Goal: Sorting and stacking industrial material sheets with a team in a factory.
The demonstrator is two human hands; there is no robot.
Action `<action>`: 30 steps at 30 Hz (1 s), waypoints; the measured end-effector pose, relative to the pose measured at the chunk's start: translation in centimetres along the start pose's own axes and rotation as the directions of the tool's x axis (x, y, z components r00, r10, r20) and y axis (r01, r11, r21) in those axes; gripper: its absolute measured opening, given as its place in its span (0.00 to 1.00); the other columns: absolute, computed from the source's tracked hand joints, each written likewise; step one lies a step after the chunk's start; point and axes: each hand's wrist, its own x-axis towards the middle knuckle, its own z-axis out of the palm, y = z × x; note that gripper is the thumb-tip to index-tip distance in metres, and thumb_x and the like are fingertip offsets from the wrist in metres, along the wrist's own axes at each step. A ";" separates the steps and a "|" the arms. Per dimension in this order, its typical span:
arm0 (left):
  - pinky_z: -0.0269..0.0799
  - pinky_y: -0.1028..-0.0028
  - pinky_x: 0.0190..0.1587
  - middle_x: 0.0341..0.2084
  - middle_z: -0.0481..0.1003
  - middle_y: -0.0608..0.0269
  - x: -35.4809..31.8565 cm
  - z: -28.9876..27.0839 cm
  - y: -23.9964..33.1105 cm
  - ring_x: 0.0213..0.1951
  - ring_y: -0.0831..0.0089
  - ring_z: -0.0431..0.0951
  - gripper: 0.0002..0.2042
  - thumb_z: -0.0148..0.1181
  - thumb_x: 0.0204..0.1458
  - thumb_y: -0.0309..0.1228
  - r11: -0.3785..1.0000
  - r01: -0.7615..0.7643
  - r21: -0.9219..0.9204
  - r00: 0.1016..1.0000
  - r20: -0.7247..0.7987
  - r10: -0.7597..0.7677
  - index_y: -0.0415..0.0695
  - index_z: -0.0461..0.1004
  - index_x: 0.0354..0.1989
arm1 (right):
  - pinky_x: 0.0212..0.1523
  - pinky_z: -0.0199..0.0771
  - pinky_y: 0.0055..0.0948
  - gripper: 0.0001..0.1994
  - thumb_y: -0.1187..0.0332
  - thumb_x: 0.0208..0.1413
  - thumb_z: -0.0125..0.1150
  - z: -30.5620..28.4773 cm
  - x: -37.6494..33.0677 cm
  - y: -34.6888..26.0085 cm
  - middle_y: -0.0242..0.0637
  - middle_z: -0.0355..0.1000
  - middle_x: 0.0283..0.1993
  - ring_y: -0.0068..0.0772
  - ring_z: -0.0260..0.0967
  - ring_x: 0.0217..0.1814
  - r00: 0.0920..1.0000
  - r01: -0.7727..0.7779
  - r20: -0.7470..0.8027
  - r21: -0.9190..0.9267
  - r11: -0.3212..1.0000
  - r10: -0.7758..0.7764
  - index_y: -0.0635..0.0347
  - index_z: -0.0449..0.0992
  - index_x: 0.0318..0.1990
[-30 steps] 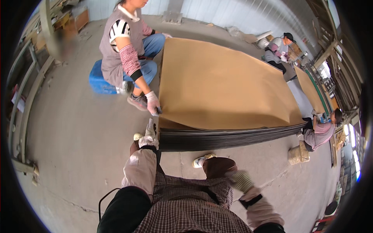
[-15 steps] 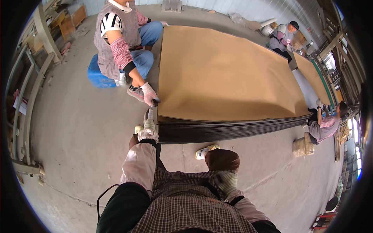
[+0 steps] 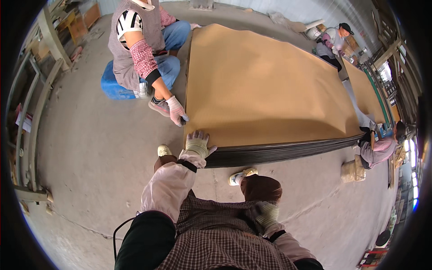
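My left hand point(image 3: 197, 145), in a pale striped knit glove, lies with spread fingers on the near left corner of a large tan sheet point(image 3: 265, 85). That sheet tops a thick stack of thin dark-edged sheets point(image 3: 256, 155) and looks slightly wavy. My right hand point(image 3: 266, 213), gloved alike, rests by my right thigh on the checked apron point(image 3: 220, 234). Its fingers look curled, and nothing shows in them. Just beyond my left hand, a co-worker's gloved hand point(image 3: 176, 111) touches the stack's left edge; their other hand point(image 3: 195, 26) is by the far left corner.
The co-worker at left sits on a blue container point(image 3: 116, 83). Two more people work on the right, by another tan sheet point(image 3: 364, 90). A wrapped tan seat block point(image 3: 353, 171) stands there. Metal frames point(image 3: 33, 130) line the left side; timber racks point(image 3: 402, 72) line the right.
My left hand has moved right and turned, from beside the stack's left edge onto the top sheet's corner, fingers now spread. My right hand stays by my thigh.
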 end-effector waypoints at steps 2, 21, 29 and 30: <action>0.54 0.51 0.65 0.63 0.64 0.53 -0.5 0.6 0.4 0.66 0.55 0.60 0.34 0.48 0.54 0.63 0.996 0.082 0.021 0.996 0.032 -0.083 0.51 0.69 0.61 | 0.35 0.72 0.48 0.10 0.57 0.49 0.63 0.3 -0.1 0.5 0.43 0.77 0.30 0.50 0.74 0.34 1.000 -0.004 -0.013 -0.001 1.000 0.004 0.53 0.80 0.30; 0.59 0.69 0.65 0.64 0.62 0.48 -0.7 11.4 -9.6 0.66 0.61 0.62 0.38 0.63 0.55 0.28 0.210 0.196 -0.958 0.903 0.093 -0.419 0.36 0.47 0.71 | 0.34 0.73 0.47 0.13 0.54 0.50 0.61 -0.8 0.2 -0.9 0.42 0.76 0.29 0.50 0.75 0.34 0.999 0.019 -0.051 0.019 1.000 -0.018 0.54 0.79 0.30; 0.52 0.69 0.68 0.67 0.59 0.53 -1.8 7.1 -7.7 0.68 0.64 0.57 0.40 0.64 0.54 0.31 -0.035 0.245 -0.969 0.910 0.242 -0.335 0.39 0.47 0.72 | 0.37 0.73 0.47 0.14 0.54 0.53 0.59 -0.2 -0.4 -0.4 0.42 0.76 0.32 0.48 0.75 0.35 0.999 0.037 -0.022 -0.013 0.999 -0.037 0.54 0.78 0.32; 0.51 0.69 0.69 0.68 0.59 0.54 -1.9 6.9 -7.6 0.69 0.64 0.57 0.40 0.64 0.53 0.32 -0.042 0.251 -0.967 0.913 0.251 -0.321 0.39 0.47 0.72 | 0.36 0.73 0.47 0.13 0.54 0.53 0.60 -0.3 -0.5 -0.5 0.42 0.76 0.31 0.49 0.75 0.34 0.998 0.041 -0.043 -0.010 0.999 -0.041 0.54 0.78 0.31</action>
